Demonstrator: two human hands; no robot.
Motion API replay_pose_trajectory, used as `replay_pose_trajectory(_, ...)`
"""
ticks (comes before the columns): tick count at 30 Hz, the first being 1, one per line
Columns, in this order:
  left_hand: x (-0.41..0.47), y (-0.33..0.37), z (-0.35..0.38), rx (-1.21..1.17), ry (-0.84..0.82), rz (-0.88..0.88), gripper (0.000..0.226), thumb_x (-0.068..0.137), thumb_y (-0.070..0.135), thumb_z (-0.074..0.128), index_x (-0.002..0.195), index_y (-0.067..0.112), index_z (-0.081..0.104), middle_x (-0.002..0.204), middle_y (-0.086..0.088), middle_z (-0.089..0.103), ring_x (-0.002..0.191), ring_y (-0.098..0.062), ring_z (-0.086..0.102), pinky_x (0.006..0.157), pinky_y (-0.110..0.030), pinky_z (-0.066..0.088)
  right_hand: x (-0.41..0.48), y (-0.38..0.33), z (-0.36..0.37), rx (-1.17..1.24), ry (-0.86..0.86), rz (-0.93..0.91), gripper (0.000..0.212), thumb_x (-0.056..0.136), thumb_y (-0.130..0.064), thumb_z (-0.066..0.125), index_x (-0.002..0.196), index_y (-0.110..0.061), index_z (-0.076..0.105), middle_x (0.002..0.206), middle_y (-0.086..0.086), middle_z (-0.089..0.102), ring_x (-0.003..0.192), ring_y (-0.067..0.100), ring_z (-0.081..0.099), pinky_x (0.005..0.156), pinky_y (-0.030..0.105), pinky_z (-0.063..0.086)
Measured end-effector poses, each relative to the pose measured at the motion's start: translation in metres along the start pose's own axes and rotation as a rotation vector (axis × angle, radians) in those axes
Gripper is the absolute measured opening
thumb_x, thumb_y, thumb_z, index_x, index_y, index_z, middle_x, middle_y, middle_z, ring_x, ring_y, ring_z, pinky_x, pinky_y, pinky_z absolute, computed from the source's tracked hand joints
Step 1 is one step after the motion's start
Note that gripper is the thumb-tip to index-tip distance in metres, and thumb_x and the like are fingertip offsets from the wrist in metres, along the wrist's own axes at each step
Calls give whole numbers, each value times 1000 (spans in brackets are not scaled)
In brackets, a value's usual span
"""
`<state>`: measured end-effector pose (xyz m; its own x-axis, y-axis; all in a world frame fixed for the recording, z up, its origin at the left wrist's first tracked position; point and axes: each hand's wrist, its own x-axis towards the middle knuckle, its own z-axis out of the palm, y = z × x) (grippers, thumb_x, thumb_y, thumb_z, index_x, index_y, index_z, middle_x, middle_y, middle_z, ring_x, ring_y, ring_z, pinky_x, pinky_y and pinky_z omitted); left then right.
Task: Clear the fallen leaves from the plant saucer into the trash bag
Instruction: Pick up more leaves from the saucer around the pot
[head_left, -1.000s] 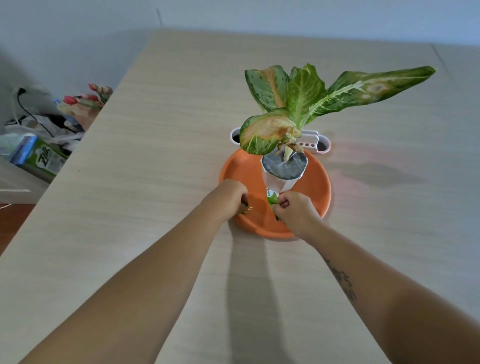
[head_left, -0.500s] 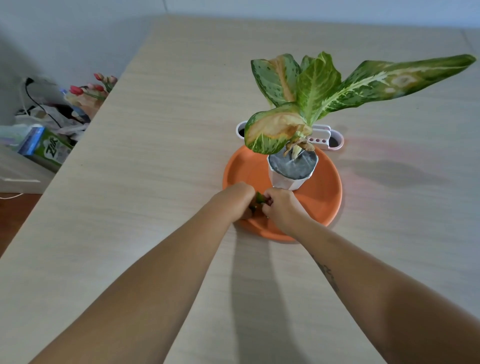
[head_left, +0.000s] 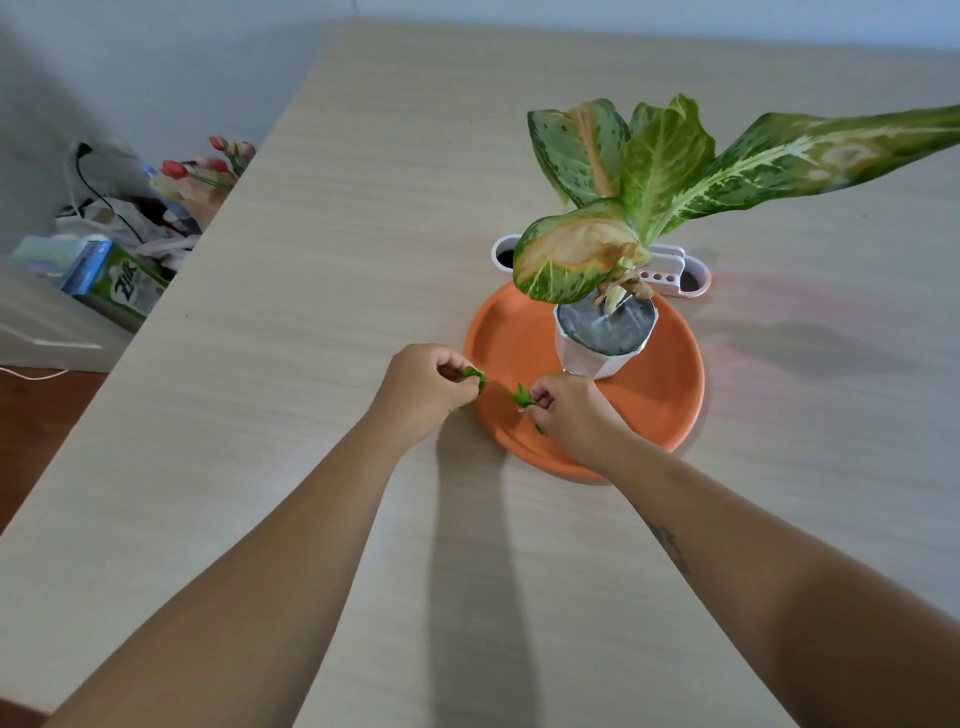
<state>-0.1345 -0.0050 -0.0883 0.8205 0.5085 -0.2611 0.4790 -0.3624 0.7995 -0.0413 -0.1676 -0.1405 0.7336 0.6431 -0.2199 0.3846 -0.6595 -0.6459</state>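
Off the table's left edge, clutter: a green-and-white carton (head_left: 120, 280) lying on its side, crumpled bags with a black cable (head_left: 104, 200) across them, and a bunch of red tulips (head_left: 208, 169) leaning near the table corner. No trash bag can be picked out with certainty.

Pale wood-grain table (head_left: 322, 270), bare across its left half. Two bare forearms reach in from the near edge.

Left hand (head_left: 423, 387) just outside the saucer's left rim, fingers curled closed, thumb and fingertips pinching a small green leaf piece (head_left: 475, 375). That piece is lifted clear of the table.

Right hand (head_left: 569, 410) over the near-left part of the orange saucer (head_left: 670, 405), fingers bunched, pinching a second green leaf scrap (head_left: 521, 399) that sticks out toward the left hand. The two scraps are near each other, apart. A sliver of green shows under the right hand; cannot tell if it is loose or held.

White pot (head_left: 602, 345) stands upright on the saucer, toward its far side, grey surface at the top. Plant (head_left: 660, 171) with broad variegated leaves; one leaf yellowed and browning, drooping left over the pot rim; one long leaf reaching to the right edge of view.

Behind the saucer, touching or just beside its far rim, a white oblong holder (head_left: 670, 267) with small holes.
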Motion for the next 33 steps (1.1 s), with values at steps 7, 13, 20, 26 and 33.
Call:
replay_pose_trajectory(7,-20,-10,-14,-223,80,-96,2,79,9,72,79,10,73,69,-3,67,57,-10,56,51,-12,45,-6,-6,8,-38,31,10,13,86,-12,64,92,0,65,94,13,63,83,29,57,76,41,50)
replay_pose_trajectory(13,-33,-24,-26,-314,143,-178,7,80,10,71,86,6,74,71,-1,67,54,-1,57,52,-7,44,-8,-14,8,-124,42,9,15,88,-14,63,88,1,63,91,16,61,80,29,55,71,39,47)
replay_pose_trajectory(20,-46,-40,-13,-287,159,-248,3,79,9,71,82,8,72,69,1,65,60,-10,57,53,-13,46,-9,-21,8,-172,13,-4,13,92,-11,51,89,0,59,77,8,51,71,23,47,64,35,39)
replay_pose_trajectory(26,-36,-42,8,-61,78,-241,2,79,12,71,79,12,69,77,-4,68,66,-17,62,54,-21,45,-31,-8,-6,137,130,183,11,90,-15,60,83,-8,64,71,6,62,64,19,53,64,34,48)
replay_pose_trajectory(33,-25,-34,17,199,-17,-164,11,81,16,66,90,13,72,90,-8,70,83,-25,66,72,-34,54,-51,8,-13,216,158,271,16,88,-17,62,76,-8,65,63,-2,57,62,14,51,57,27,41)
